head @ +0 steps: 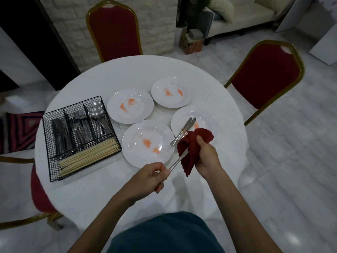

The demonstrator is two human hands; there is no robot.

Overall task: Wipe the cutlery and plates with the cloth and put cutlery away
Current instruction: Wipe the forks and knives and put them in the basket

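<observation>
Grip state: your left hand pinches the handle end of a metal utensil between thumb and curled fingers. Your right hand is closed round a dark red cloth, which is bunched over the utensil's working end, so you cannot tell knife from fork or spoon. Both hands are held over the near right part of the round table.

Surroundings: four white plates cluster at the table's centre, each smeared with orange residue. The right plate carries two knives side by side, handles reaching past its rim toward the near plate; the cloth hangs just beside those handles. The left plate and far plate lie toward the far edge. A black wire basket sits at the left edge: three rear compartments hold stored cutlery, the front one holds chopsticks. A far chair and a right chair stand round the table.

Materials: the cloth is soft with a scalloped hem. Plates are round, glossy and wide-rimmed. Cutlery is polished metal. Chairs are red-padded in gold frames. The table covering is white, creased fabric.
</observation>
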